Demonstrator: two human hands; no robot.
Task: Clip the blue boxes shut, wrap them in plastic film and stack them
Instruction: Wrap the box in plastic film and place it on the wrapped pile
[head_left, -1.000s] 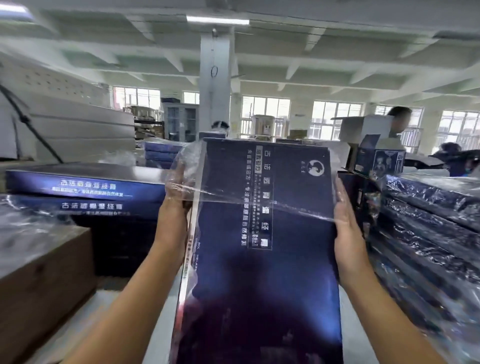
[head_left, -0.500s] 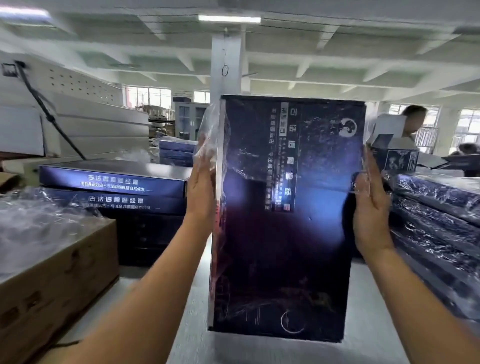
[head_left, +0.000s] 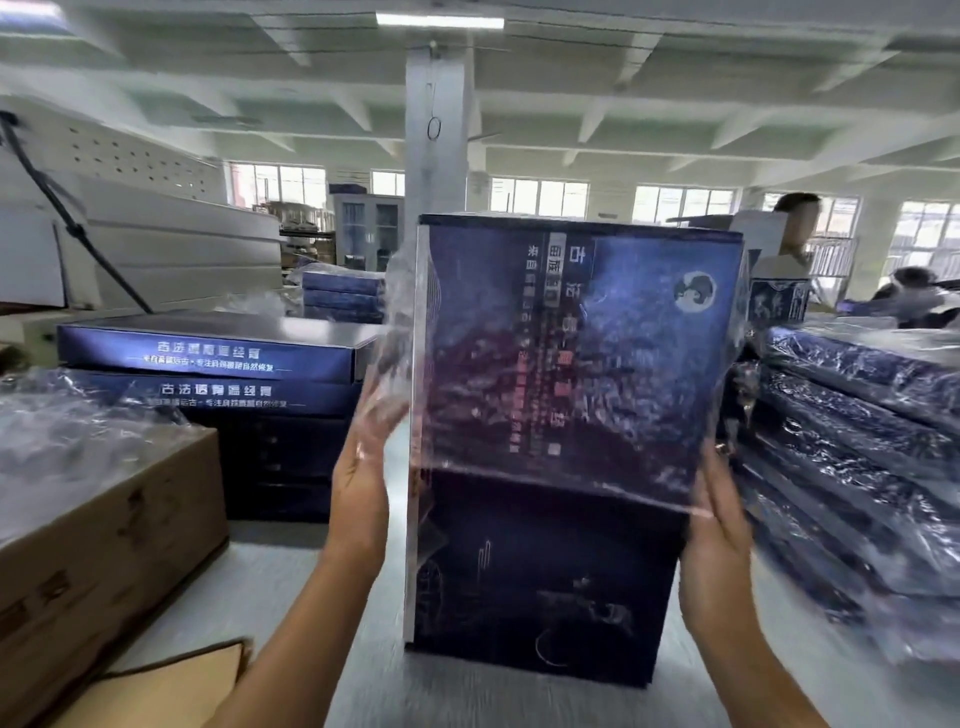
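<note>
Blue and upright, the box (head_left: 571, 364) stands on end over the grey table (head_left: 291, 582), between the person's hands. Its upper half wears plastic film (head_left: 649, 415). The left hand (head_left: 361, 483) presses straight fingers to the left edge, loose film bunched over them; the right hand (head_left: 714, 551) lies flat against the right edge. To the left sit stacked unwrapped boxes (head_left: 208, 358), to the right wrapped boxes (head_left: 857, 415).
</note>
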